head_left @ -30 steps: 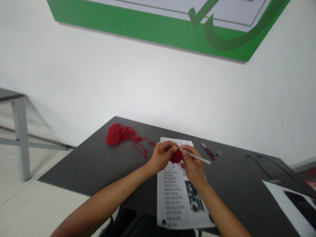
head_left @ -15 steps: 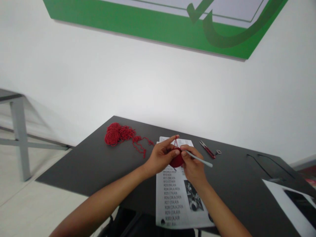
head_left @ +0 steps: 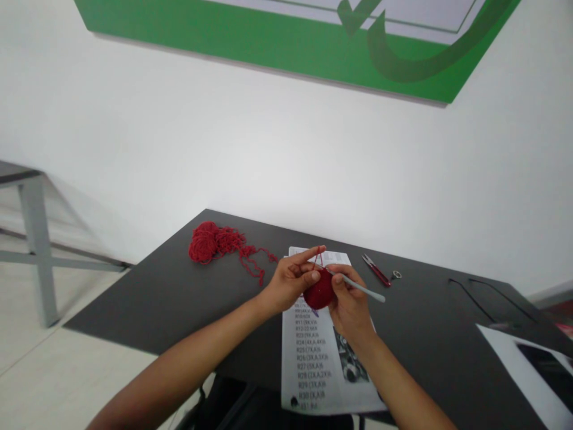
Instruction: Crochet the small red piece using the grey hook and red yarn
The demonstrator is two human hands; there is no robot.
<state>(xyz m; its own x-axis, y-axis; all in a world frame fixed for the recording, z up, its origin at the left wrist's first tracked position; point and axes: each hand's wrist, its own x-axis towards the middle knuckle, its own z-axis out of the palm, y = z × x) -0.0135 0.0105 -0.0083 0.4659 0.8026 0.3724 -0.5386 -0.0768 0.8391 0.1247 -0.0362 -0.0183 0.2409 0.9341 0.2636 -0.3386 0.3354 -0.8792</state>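
Note:
A round red crocheted piece (head_left: 319,291) is pinched by my left hand (head_left: 289,280), whose raised index finger carries a strand of red yarn. My right hand (head_left: 351,301) grips a grey-handled crochet hook (head_left: 367,291), its tip at the top edge of the piece. Loose yarn trails on the table from a tangled red ball (head_left: 205,242) at the left. Beneath both hands lies a printed sheet (head_left: 313,382) with rows of text and a dark photo.
The dark table (head_left: 425,334) stands against a white wall. Red-handled snips (head_left: 378,272) with a ring lie right of my hands. Farther right are dark eyeglasses (head_left: 470,298) and a white sheet (head_left: 510,364) bearing a dark object. Another table (head_left: 36,239) is at the far left.
The red piece has shifted slightly left and more of its round face shows between my hands. My left thumb has moved a little left.

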